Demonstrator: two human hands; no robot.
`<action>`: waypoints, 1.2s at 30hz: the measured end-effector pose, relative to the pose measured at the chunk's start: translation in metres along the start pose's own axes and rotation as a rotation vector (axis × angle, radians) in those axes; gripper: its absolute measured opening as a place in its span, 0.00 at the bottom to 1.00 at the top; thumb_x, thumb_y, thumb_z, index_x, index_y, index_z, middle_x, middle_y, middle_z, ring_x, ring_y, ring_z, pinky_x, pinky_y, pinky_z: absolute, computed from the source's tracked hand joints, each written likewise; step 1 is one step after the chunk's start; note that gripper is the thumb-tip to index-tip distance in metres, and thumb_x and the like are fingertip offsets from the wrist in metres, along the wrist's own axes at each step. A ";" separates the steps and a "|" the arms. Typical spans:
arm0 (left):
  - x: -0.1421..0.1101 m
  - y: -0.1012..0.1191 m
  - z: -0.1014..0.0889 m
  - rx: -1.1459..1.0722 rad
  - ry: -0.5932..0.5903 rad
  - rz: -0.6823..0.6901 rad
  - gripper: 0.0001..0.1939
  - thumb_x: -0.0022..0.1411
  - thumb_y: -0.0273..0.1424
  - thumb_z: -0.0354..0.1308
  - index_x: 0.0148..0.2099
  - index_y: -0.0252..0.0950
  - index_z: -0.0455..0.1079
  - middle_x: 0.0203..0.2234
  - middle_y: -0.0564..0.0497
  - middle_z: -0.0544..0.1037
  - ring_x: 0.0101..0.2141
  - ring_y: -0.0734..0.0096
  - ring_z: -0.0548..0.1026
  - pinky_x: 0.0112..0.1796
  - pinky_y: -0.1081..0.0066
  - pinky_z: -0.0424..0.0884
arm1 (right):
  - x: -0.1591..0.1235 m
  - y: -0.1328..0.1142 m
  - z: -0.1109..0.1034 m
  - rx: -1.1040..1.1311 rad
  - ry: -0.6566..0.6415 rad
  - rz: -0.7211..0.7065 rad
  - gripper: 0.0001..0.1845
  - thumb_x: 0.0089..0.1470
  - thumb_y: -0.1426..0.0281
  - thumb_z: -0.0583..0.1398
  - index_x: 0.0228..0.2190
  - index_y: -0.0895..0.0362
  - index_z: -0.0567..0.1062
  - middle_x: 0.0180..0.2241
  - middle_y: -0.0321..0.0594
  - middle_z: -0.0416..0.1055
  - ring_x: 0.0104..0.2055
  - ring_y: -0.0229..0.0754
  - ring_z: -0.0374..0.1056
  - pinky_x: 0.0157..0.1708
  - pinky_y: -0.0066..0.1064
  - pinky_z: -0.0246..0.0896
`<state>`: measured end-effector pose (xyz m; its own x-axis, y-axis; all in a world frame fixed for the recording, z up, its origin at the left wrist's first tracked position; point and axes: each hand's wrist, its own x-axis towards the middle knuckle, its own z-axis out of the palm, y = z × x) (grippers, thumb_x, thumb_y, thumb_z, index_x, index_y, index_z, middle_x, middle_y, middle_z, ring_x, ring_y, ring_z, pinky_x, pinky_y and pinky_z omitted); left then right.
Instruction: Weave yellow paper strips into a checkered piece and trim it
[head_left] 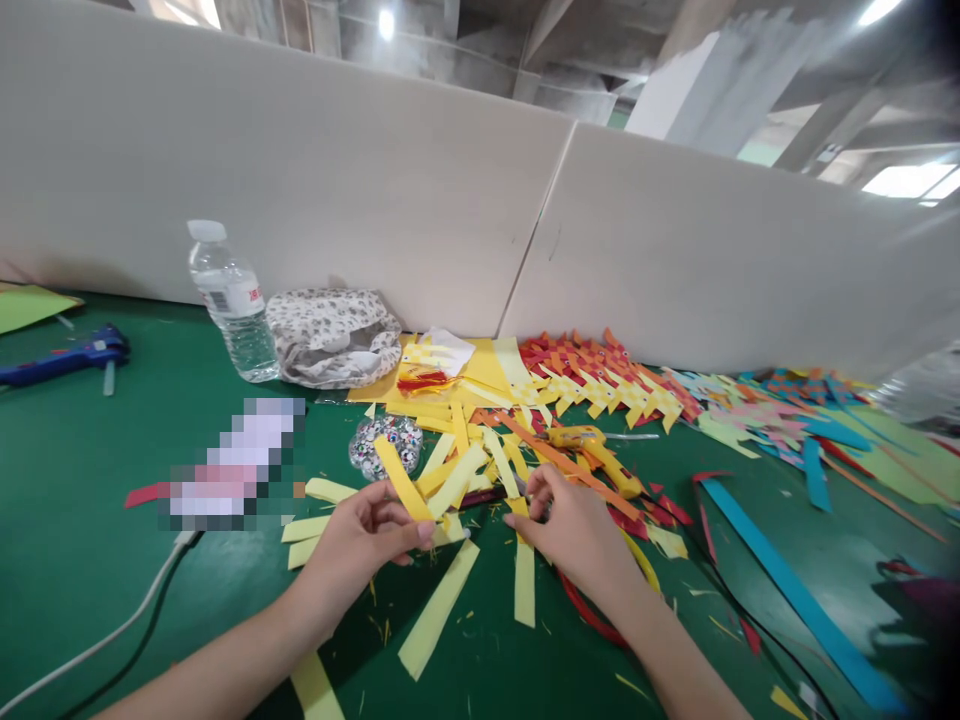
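The left hand (367,525) pinches a yellow strip (400,477) pointing to eleven o'clock; whether the right hand (568,522), at three o'clock from it, grips anything cannot be told. Likely light, bendy and easily creased, the strip wants gentle pinching near an end

hands (367,530) (571,515): 2 | yellow strips (441,608): over ten | glue guns (576,437) (97,347): 2 | labelled bottle (238,305): 1 | patterned bag (334,330): 1 | googly-eye tub (367,447): 1

Clear bottle (238,318) beside a spotted pouch (330,335) and, blurred far right, perhaps another bottle (926,388)
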<state>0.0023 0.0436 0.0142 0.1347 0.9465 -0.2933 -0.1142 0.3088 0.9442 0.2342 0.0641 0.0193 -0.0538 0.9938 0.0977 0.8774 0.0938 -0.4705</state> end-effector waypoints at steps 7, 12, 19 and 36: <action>-0.001 -0.003 -0.002 -0.004 0.012 0.033 0.13 0.44 0.33 0.66 0.31 0.36 0.67 0.21 0.55 0.75 0.25 0.73 0.74 0.24 0.77 0.66 | 0.000 -0.006 0.001 0.241 0.028 0.003 0.10 0.41 0.67 0.62 0.26 0.53 0.64 0.19 0.32 0.69 0.20 0.37 0.63 0.22 0.30 0.57; 0.000 -0.002 -0.003 -0.025 0.029 0.034 0.13 0.44 0.33 0.67 0.31 0.35 0.67 0.22 0.54 0.76 0.24 0.75 0.73 0.23 0.79 0.66 | -0.002 -0.012 -0.005 0.441 0.030 0.018 0.14 0.43 0.60 0.63 0.29 0.55 0.70 0.23 0.35 0.72 0.24 0.39 0.67 0.24 0.29 0.61; 0.000 -0.003 -0.001 -0.011 0.064 0.023 0.13 0.43 0.35 0.67 0.28 0.35 0.67 0.22 0.52 0.76 0.26 0.71 0.73 0.25 0.77 0.67 | 0.001 -0.013 -0.007 -0.190 0.258 -0.289 0.11 0.52 0.62 0.58 0.24 0.54 0.74 0.27 0.40 0.74 0.31 0.44 0.68 0.29 0.33 0.59; 0.001 -0.007 -0.003 -0.136 -0.001 0.054 0.09 0.47 0.33 0.65 0.30 0.35 0.70 0.24 0.55 0.75 0.31 0.71 0.76 0.28 0.78 0.69 | 0.042 -0.029 0.015 -0.412 -0.101 -0.904 0.11 0.53 0.80 0.53 0.34 0.58 0.73 0.32 0.44 0.74 0.38 0.43 0.67 0.43 0.36 0.57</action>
<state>0.0006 0.0431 0.0071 0.1257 0.9620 -0.2426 -0.2538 0.2676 0.9295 0.1992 0.1040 0.0241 -0.8066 0.5615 0.1848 0.5824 0.8083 0.0863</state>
